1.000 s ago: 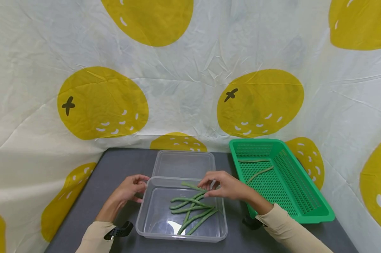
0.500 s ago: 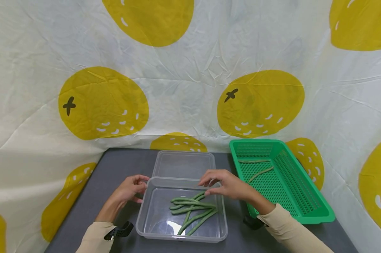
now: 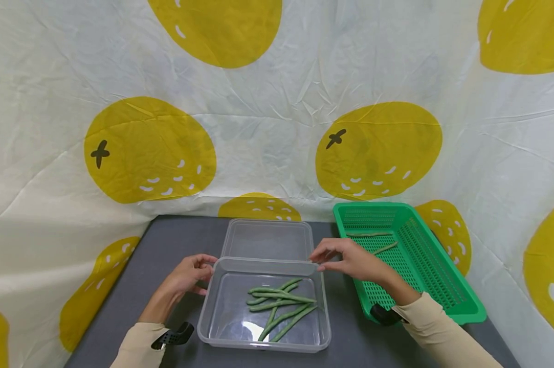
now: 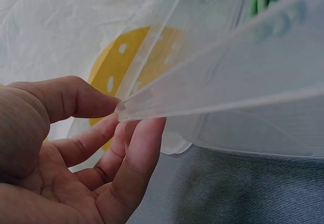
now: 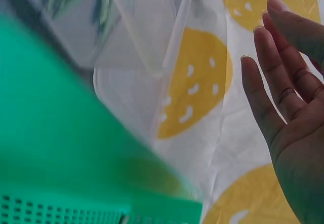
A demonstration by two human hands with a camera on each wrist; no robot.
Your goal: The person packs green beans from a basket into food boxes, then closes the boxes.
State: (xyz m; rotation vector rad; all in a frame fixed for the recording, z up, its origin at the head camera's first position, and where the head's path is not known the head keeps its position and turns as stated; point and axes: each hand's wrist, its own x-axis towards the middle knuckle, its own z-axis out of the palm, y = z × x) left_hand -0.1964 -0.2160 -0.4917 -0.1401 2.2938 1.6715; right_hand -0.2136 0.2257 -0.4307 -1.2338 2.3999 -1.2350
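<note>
A clear plastic container stands on the table with several green beans lying crisscrossed inside it. At its far left corner my left hand pinches the rim between thumb and fingers, as the left wrist view shows the hand up close. My right hand hovers by the container's far right corner, between it and the green basket. In the right wrist view the hand has loosely extended fingers and holds nothing. Two more green beans lie in the basket, one partly hidden by my right hand.
Behind the container lies a clear plastic lid, flat on the dark grey table. A white cloth printed with yellow fruit hangs behind and at both sides.
My right hand has let go of a green bean, which now lies with the others in the container. It has then moved right toward the basket. My left hand stays at the rim.
</note>
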